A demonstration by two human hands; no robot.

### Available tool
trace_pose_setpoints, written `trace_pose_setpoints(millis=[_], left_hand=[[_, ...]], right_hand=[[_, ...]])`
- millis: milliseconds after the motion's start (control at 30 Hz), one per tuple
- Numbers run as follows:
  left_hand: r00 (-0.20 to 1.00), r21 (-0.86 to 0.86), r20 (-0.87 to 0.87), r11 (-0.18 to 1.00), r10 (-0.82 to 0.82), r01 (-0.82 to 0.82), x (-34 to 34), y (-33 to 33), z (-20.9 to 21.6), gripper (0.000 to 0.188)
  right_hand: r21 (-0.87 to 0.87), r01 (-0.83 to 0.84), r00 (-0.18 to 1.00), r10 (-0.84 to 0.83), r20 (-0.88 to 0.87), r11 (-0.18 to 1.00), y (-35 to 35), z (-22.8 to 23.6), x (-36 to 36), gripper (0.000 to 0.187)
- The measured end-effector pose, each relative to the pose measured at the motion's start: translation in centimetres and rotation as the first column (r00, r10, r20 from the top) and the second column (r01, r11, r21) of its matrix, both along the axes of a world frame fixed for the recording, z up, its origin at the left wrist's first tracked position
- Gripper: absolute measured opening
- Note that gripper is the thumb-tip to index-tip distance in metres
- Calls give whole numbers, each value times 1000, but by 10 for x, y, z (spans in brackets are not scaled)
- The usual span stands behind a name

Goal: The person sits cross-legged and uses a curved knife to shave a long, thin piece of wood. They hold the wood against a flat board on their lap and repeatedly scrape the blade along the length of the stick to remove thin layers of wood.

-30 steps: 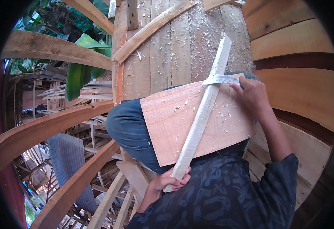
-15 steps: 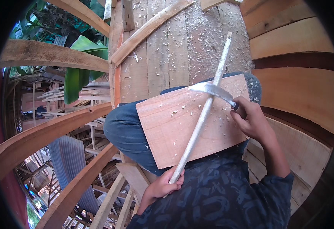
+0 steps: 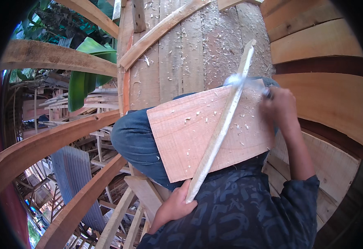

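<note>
A flat reddish board [image 3: 177, 137] lies across my lap, with pale wood shavings scattered on it. Over it slants a long light wooden stick [image 3: 221, 128], its far end pointing up and to the right. My left hand [image 3: 181, 204] is closed round the stick's near end, against my shirt. My right hand [image 3: 279, 106], smeared by motion, grips the dark handle of a curved sickle-like knife. The knife's blade [image 3: 235, 79] is a bright blur at the upper part of the stick; whether it touches the wood I cannot tell.
The plank floor [image 3: 171, 62] ahead is littered with shavings, and a loose wooden strip [image 3: 165, 33] lies there. Stacked wide boards form a wall [image 3: 322, 99] on my right. Open wooden rails [image 3: 57, 141] run along the left, with a corrugated sheet [image 3: 77, 178] and a banana leaf [image 3: 84, 79] beyond.
My right hand has swung the knife up and away along the stick. The stick has turned in my left hand, showing a wider flat face, and its far end has shifted slightly right.
</note>
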State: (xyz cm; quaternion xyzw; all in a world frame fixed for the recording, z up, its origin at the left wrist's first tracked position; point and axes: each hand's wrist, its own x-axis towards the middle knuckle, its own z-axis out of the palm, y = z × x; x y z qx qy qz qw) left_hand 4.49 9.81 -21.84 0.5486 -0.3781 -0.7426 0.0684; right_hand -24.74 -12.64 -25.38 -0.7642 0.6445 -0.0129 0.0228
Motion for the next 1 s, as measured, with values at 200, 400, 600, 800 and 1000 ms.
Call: trace_pose_setpoints(millis=[200,400,600,800,1000], left_hand=[[1000,-1,18,1000,-12,12,6,9,0,48],[999,-44,10,998,33,-33,1,-1,0,52],[999,-77,0,996,47,-47,-1,4,-3,53],[997,-109,-15,991,73,-74,-2,8,-6,52],[996,-108,-45,991,76,-81,0,8,-6,50]], right_hand=[[102,337,930,-348,118,936,-29,27,-51,25],[248,-51,996,33,79,967,35,17,18,15],[120,-48,998,43,44,992,11,1,6,14],[37,-8,1000,8,-12,999,3,-1,0,13],[-8,18,1000,-18,-22,1000,2,-3,5,13]])
